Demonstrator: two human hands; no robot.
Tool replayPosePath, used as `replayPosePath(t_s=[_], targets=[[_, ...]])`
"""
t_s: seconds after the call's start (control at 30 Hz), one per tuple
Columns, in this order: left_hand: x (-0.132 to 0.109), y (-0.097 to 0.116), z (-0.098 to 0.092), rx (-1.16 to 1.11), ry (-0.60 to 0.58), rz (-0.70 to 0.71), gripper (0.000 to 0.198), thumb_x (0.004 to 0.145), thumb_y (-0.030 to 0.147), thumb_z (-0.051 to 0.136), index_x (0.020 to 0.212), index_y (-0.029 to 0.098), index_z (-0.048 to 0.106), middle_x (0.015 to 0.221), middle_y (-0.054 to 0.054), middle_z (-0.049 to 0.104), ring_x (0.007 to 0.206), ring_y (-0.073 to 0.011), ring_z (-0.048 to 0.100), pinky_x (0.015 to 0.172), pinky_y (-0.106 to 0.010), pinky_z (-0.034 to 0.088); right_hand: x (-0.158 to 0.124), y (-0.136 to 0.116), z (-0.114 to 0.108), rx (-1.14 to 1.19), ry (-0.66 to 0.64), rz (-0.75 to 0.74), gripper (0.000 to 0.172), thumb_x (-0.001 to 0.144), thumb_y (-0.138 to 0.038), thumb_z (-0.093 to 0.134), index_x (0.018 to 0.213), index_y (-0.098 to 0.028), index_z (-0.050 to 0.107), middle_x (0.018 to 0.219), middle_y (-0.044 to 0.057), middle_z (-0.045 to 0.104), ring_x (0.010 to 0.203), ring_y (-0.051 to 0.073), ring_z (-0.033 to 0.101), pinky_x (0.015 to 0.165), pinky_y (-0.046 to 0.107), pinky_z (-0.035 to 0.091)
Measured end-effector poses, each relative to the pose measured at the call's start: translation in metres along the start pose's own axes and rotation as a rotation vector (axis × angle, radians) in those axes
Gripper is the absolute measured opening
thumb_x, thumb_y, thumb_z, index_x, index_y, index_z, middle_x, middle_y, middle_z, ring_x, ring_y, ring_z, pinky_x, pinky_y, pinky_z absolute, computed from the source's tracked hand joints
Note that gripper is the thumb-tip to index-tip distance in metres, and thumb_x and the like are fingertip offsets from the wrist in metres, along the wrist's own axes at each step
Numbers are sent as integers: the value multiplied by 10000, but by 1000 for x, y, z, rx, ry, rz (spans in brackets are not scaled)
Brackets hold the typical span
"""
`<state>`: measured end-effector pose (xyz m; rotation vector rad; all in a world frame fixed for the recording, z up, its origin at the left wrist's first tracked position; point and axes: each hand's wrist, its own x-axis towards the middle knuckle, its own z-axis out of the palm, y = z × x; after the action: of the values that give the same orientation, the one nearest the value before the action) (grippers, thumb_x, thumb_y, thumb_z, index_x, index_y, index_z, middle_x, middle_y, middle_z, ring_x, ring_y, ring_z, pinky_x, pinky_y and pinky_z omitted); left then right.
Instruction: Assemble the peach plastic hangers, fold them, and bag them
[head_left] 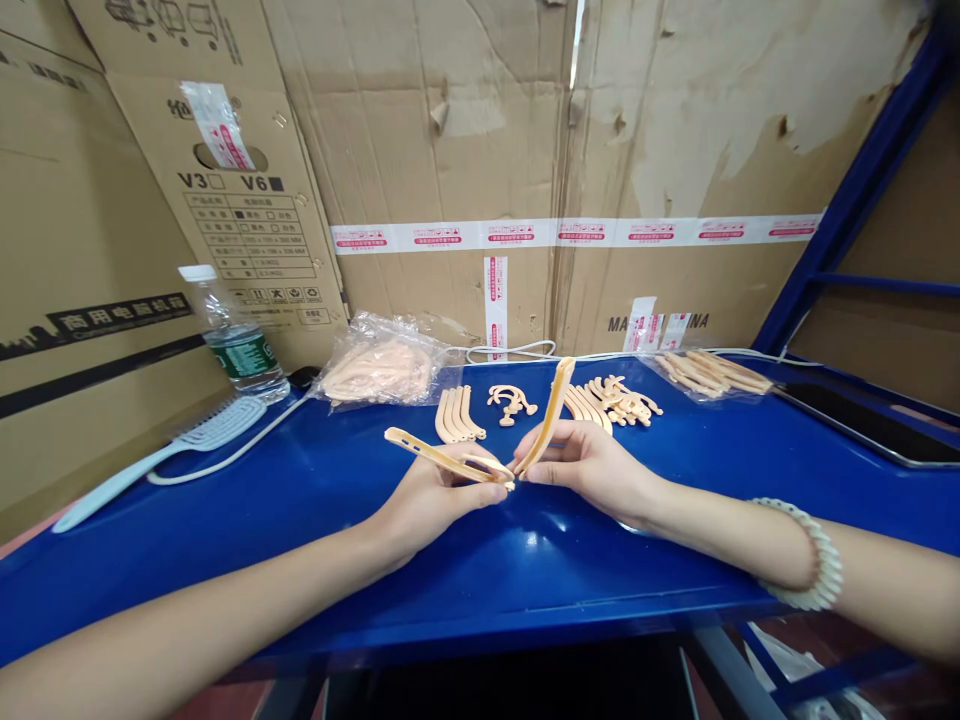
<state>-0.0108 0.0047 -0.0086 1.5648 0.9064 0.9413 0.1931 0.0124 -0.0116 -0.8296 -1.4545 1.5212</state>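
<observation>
My left hand [433,497] is closed around a long curved peach plastic strip [442,457] that points up and to the left. My right hand [585,463] pinches a second curved peach strip [550,410] that rises up and slightly right. The lower ends of the two strips meet between my fingertips above the blue table [480,560]. A white beaded bracelet [814,555] sits on my right wrist.
Behind my hands lie a stack of curved strips [456,415], small hook-shaped pieces [511,402], a mixed pile [615,402] and a bagged bundle [712,372]. A clear bag of parts [379,370], a water bottle [236,340], a pale hairbrush [161,455] and cardboard walls [450,150] surround them.
</observation>
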Motion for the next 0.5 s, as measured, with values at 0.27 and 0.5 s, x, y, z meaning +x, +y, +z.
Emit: replayPosePath(t_s=[0.27, 0.5], targets=[[-1, 2, 0, -5, -46, -11, 87, 661, 181, 774, 700, 165, 697, 738, -9, 702, 706, -143, 626, 680, -232, 492, 1, 1, 0, -140, -63, -101, 244, 635, -244, 824, 824, -170, 689, 801, 20, 721, 773, 173, 691, 816, 345, 540], [0, -3, 3, -53, 39, 18, 95, 618, 134, 784, 670, 174, 715, 698, 4, 707, 687, -144, 635, 698, -237, 505, 2, 1, 2, -179, -87, -133, 228, 632, -296, 830, 766, -164, 701, 749, 22, 718, 730, 174, 691, 775, 330, 552]])
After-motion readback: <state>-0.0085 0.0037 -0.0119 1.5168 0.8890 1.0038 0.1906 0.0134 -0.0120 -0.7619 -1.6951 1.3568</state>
